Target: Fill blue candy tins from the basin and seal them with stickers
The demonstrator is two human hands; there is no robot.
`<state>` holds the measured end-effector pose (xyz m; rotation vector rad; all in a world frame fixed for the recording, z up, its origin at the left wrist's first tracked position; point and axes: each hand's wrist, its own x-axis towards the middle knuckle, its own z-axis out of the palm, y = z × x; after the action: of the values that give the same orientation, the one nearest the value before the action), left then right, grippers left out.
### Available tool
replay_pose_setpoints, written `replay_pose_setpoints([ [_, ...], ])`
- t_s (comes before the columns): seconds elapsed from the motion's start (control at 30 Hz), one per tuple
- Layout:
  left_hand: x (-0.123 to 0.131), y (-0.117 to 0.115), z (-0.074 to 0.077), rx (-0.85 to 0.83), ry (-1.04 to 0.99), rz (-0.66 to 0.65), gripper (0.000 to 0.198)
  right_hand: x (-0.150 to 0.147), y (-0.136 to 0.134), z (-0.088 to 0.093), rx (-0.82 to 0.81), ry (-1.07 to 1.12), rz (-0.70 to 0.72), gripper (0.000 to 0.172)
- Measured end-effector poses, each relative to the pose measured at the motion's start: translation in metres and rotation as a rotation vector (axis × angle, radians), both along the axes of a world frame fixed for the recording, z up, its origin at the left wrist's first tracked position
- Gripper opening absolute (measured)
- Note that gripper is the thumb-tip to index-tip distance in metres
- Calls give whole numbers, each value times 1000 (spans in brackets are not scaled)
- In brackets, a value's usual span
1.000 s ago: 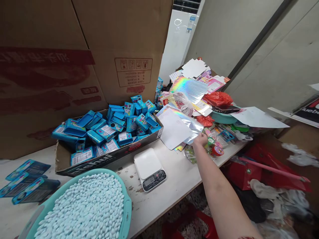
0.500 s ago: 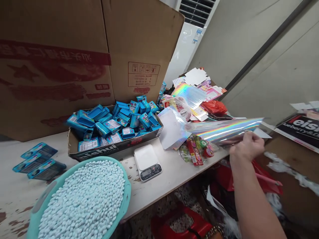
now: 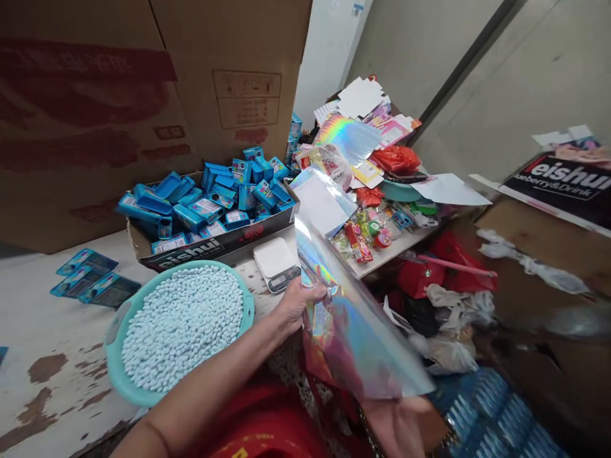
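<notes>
My left hand (image 3: pixel 296 301) pinches the upper left edge of a shiny holographic film sheet (image 3: pixel 353 324), thumb on the near face. The sheet hangs tilted over the table's front edge, curving down to the right. At its lower edge my right hand (image 3: pixel 398 425) is smeared by motion, and its fingers cannot be made out. Just behind the left hand sits a small kitchen scale (image 3: pixel 275 262). Left of my forearm stands a turquoise basin (image 3: pixel 114 362) full of pale blue candies (image 3: pixel 184 324).
An open carton (image 3: pixel 248 245) holds many blue tins (image 3: pixel 191 216); several more tins (image 3: pixel 90 278) stand at left. Wrapped candies (image 3: pixel 358 238), paper sheets (image 3: pixel 322 207) and flat card blanks (image 3: pixel 360 98) crowd the table's right end. A red stool (image 3: pixel 262 426) and plastic bags (image 3: pixel 451 350) are below.
The film sheet has come from the table's right side toward me and now slants downward. My left hand has entered and grips it; my right hand has dropped lower. The view has shifted.
</notes>
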<state>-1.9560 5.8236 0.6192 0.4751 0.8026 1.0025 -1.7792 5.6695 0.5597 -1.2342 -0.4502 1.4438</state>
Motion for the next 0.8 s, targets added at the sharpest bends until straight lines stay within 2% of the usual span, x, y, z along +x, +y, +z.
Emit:
replay_pose_setpoints([
  [0.07,-16,-8,-3,26,2,-115,38,17,-4,-11,-86,170,-62,75],
  [0.17,-39,-18,2,17,28,-154,40,45,15,-12,-99,188,-86,80],
  [0.3,-74,-28,19,13,198,-129,35,56,59,6,-15,102,70,92],
  [0.4,-106,-42,30,3,268,-63,35,27,88,24,-27,-42,328,83],
  [0.47,-127,-55,34,-4,302,23,35,-5,100,34,0,-157,394,78],
  [0.57,-156,-78,37,-8,371,176,36,-57,107,44,46,-184,402,73],
  [0.63,-174,-95,38,5,413,317,48,-85,108,50,79,-168,388,77],
  [0.7,-189,-113,40,29,465,471,70,-107,110,56,143,-165,407,80],
  [0.8,-210,-142,43,86,561,656,94,-135,112,66,279,-193,457,77],
])
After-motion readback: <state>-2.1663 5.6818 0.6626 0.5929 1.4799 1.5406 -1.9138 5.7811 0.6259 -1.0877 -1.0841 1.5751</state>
